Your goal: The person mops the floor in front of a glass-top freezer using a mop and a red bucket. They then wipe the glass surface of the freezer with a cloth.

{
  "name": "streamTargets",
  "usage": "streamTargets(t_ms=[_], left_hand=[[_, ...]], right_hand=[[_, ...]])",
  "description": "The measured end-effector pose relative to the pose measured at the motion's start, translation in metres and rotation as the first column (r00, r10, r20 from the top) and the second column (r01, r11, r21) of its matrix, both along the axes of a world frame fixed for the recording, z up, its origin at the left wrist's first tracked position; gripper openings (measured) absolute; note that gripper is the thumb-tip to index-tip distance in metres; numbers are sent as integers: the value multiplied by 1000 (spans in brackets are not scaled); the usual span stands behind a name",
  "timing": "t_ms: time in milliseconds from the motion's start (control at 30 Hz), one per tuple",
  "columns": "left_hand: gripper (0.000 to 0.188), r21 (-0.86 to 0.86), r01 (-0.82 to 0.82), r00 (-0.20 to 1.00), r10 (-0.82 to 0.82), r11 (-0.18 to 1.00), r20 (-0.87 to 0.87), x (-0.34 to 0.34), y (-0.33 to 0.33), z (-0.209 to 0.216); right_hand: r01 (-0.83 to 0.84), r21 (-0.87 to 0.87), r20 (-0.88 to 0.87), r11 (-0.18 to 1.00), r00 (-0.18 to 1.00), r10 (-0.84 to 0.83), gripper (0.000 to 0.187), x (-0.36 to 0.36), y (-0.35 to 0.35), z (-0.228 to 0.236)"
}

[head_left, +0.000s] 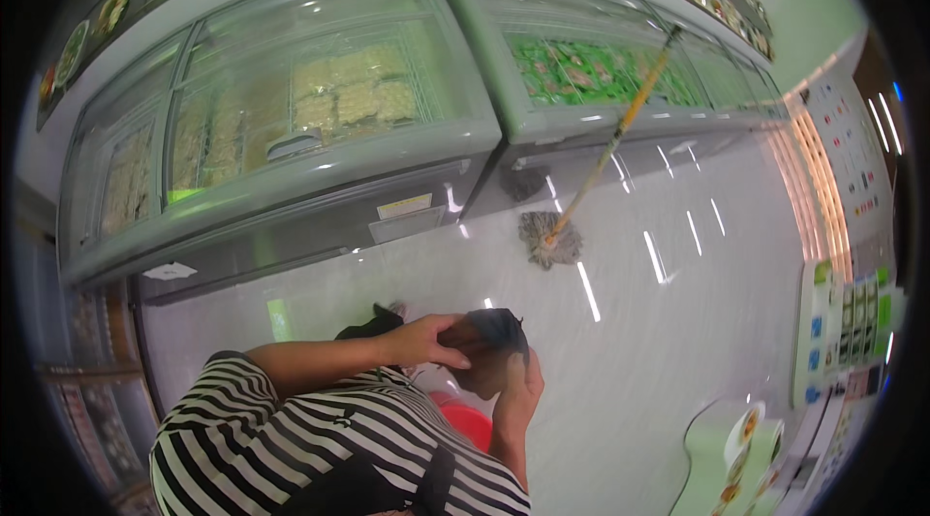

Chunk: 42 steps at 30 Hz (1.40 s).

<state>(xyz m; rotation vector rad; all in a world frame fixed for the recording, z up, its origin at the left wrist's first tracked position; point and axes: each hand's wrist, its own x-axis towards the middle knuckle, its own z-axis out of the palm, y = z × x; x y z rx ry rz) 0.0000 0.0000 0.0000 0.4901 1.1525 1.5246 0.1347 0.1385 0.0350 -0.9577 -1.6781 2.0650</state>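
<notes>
We have a thin, dark, see-through sheet of limp material (pixel 492 346) stretched between our two bare hands, held up in front of the body above the floor; whether it is a bag or a flat piece, we cannot tell. The fingers of our left hand (pixel 426 342) are clamped on its left edge, the thumb toward us, though some fingertips are hidden. Our right hand (pixel 518 388) has its fingers closed on the lower right edge, the thumb lying against the material. The sheet looks brownish at the middle and blue-black at its far end.

Below our hands, partly covered by them and by our black-and-white striped shirt (pixel 310 419), shows a round bright red container (pixel 467 422). Beyond, well apart from our hands, a mop with a yellow stick and grey stringy head (pixel 550 241) rests its head on the shiny pale floor (pixel 639 351), the stick slanting up toward the right-hand grey glass-topped freezer (pixel 528 128), which has green packets (pixel 581 70) inside. Just beside it stands the left-hand grey glass-topped freezer (pixel 387 159), with pale, lumpy wrapped packs (pixel 354 85) under the glass.
</notes>
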Motion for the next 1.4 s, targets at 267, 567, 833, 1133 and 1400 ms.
streamTargets(t_ms=[267,567,833,1133,1400], left_hand=[[42,69,-166,982,171,984,-82,-130,71,-7],[38,191,141,978,-107,971,-182,-250,197,37],[41,381,264,935,-138,886,-328,-266,312,36],[51,133,-15,982,40,991,-183,-246,392,10],[52,101,-499,834,509,861,-214,-265,368,54]], right_hand=[[-219,2,171,976,961,216,51,-88,96,-10],[-20,281,324,959,943,-76,30,-151,201,-4],[369,-68,-118,927,920,-374,34,-204,275,-18],[-171,620,61,766,983,171,30,-252,374,-24],[-425,85,-6,901,904,427,39,-304,417,-18]])
